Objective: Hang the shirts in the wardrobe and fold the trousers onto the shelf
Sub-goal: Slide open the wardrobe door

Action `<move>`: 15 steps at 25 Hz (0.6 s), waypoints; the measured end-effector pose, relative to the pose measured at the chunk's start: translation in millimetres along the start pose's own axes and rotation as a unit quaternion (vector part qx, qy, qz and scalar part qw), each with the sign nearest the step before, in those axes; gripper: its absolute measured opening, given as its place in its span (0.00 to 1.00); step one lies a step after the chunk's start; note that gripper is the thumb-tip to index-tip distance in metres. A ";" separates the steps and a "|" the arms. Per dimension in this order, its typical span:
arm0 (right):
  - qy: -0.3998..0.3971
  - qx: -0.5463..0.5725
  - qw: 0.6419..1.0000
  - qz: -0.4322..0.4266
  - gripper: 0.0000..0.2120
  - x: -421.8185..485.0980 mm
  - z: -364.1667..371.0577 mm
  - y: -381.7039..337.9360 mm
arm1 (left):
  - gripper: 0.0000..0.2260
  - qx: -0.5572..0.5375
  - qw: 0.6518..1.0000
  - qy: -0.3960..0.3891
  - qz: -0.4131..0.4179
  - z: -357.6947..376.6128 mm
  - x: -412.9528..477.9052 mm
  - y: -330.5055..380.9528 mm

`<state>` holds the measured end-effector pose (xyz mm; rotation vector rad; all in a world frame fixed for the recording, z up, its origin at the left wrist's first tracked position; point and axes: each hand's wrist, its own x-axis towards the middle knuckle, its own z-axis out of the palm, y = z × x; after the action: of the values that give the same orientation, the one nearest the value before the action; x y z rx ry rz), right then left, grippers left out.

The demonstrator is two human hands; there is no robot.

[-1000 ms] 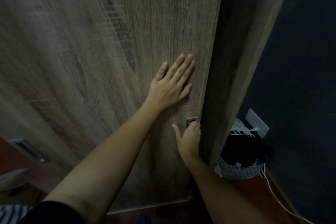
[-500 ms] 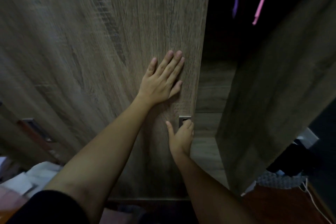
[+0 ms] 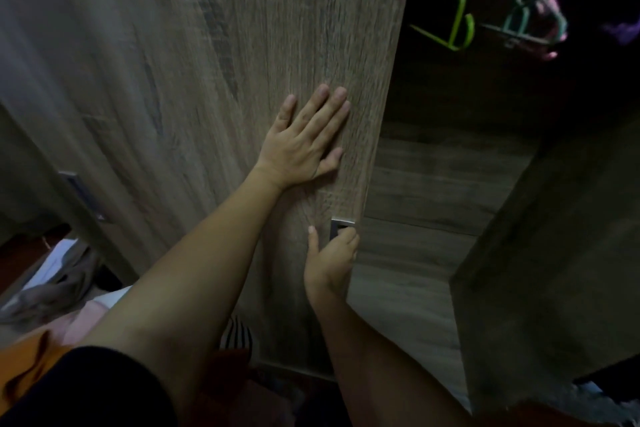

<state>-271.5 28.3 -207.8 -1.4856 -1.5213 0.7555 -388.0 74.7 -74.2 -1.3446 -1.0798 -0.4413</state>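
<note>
Lower left: crumpled garments [image 3: 62, 281] lie heaped, with a striped piece [image 3: 237, 334] at the door's foot. The left hand [image 3: 304, 139] lies flat, fingers spread, pressed on the wooden sliding door [image 3: 207, 62]. The right hand [image 3: 330, 260] hooks curled fingers into the recessed metal handle [image 3: 341, 224]. Right: the wardrobe [image 3: 433, 184] stands open; 1 green hanger [image 3: 459, 10] and teal-pink hangers [image 3: 533, 14] hang inside.

green hanger [image 3: 460, 10], teal and pink hangers [image 3: 523, 15], purple item [image 3: 623, 32] beside them
</note>
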 end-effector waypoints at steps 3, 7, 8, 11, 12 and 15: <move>0.007 0.006 1.000 -0.005 0.22 -9.4 15.5 -11.2 | 0.33 0.005 1.000 -0.005 -0.003 0.1 -13.3 -16.7; 0.010 -0.016 1.000 -0.007 0.22 -17.3 33.3 -18.9 | 0.33 0.001 1.000 -0.013 -0.005 -0.3 -22.9 -31.6; 0.009 -0.023 1.000 -0.008 0.22 -17.7 37.1 -19.4 | 0.33 -0.003 1.000 -0.015 -0.004 -0.1 -24.0 -33.9; -0.017 -0.042 0.999 0.007 0.22 -17.9 41.6 -25.1 | 0.33 -0.007 1.000 -0.020 -0.006 0.0 -28.2 -39.7; -0.032 -0.050 0.998 0.016 0.21 -17.8 41.1 -26.1 | 0.33 -0.006 1.000 -0.026 -0.007 -1.0 -28.3 -41.3; -0.079 -0.077 0.994 -0.016 0.18 -19.7 29.3 -24.6 | 0.33 -0.023 0.998 -0.057 -0.027 -12.3 -23.4 -42.6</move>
<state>-310.2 10.3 -202.6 -1.5404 -1.7525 0.7661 -428.6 46.0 -68.0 -1.3972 -1.2084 -0.4356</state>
